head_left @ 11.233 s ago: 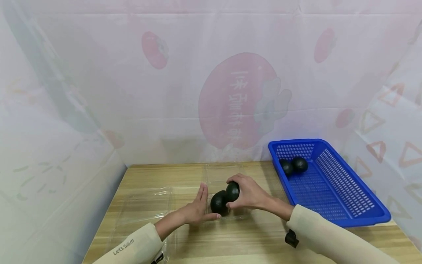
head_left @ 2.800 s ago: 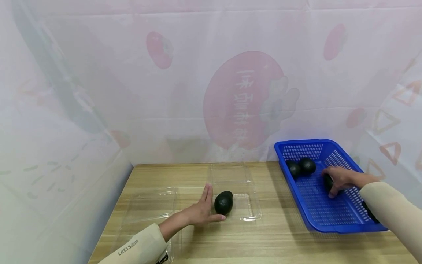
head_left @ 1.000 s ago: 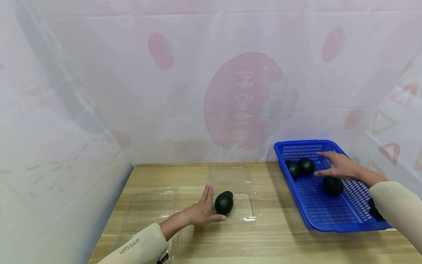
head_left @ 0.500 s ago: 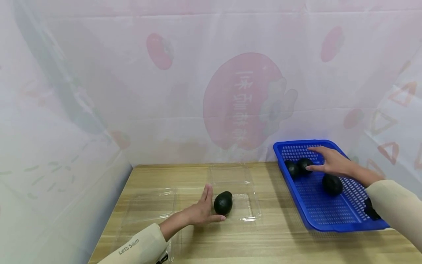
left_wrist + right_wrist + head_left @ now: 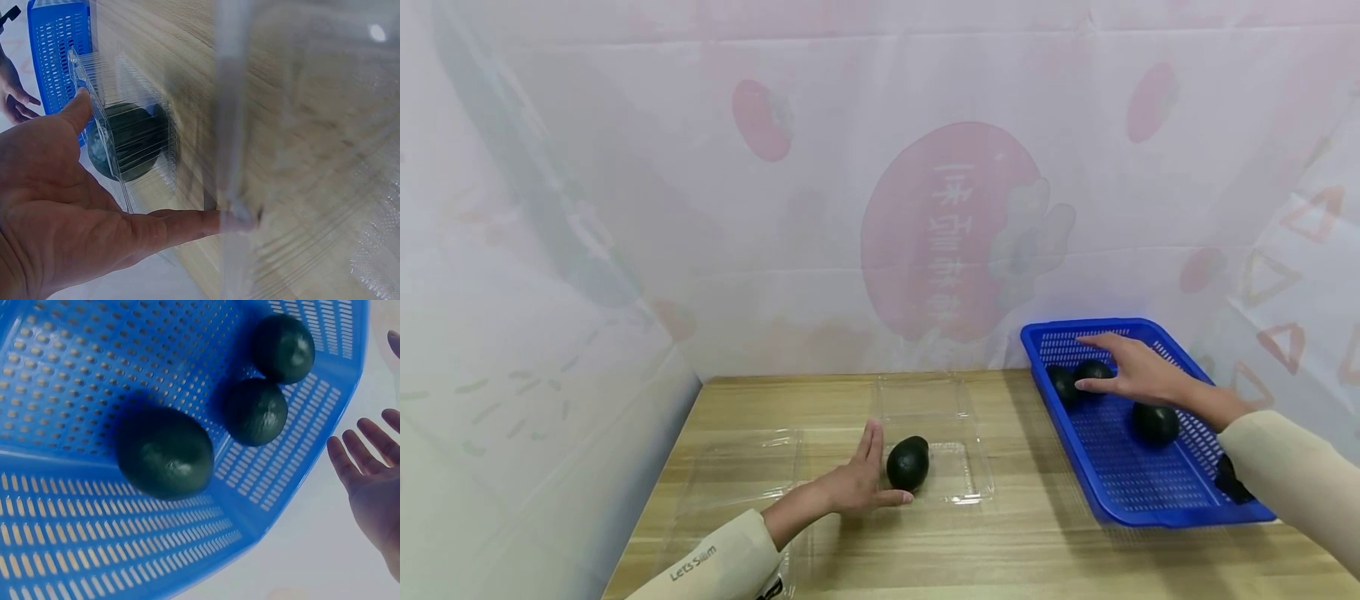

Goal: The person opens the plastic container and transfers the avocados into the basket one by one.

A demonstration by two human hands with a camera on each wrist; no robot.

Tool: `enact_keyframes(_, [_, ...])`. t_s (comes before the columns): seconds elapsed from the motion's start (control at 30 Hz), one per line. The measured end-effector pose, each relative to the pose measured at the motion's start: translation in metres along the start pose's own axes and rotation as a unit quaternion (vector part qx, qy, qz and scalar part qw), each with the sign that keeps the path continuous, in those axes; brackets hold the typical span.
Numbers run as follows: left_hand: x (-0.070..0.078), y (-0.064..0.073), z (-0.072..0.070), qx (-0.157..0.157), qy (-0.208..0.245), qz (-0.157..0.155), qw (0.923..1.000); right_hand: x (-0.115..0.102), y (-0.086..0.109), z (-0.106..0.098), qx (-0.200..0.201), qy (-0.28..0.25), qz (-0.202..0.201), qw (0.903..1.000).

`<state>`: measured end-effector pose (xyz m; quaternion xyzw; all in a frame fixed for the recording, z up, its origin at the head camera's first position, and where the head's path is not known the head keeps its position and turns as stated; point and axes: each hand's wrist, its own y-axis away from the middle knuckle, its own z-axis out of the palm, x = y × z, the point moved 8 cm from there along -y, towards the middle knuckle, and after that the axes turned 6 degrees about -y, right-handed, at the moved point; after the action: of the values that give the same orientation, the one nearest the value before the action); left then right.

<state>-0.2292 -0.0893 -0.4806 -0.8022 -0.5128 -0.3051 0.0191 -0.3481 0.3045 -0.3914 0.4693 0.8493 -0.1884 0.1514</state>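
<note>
My left hand (image 5: 854, 482) lies with straight fingers along the left side of a clear plastic clamshell box (image 5: 985, 467). In the left wrist view, thumb and fingers reach either side of its ribbed wall. One dark green avocado (image 5: 907, 463) sits in the box's left half, close to that hand. Over the blue basket (image 5: 1078, 467), my right hand (image 5: 1138, 372) spreads thumb and fingers, holding nothing. Beneath its fingertips are two avocados side by side, a left one (image 5: 1062, 384) and a right one (image 5: 1092, 372). A third avocado (image 5: 1155, 425) lies apart, below the wrist.
Another clear plastic container (image 5: 737, 467) stands on the wooden table (image 5: 925, 550) at the left, partly behind the left forearm. Printed curtain (image 5: 775, 225) closes off the back and sides. The basket's raised rim stands around the right hand's area.
Earlier the right hand gripped an avocado at the box; later it held one in the basket, then let go. It has since moved left over the other two. The left hand stays put.
</note>
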Motion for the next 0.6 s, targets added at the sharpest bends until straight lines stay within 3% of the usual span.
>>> enact_keyframes(0.6, [-0.002, 0.0, 0.001, -0.006, 0.011, 0.008, 0.9999, -0.038, -0.01, 0.012, 0.016, 0.008, -0.044, 0.9989])
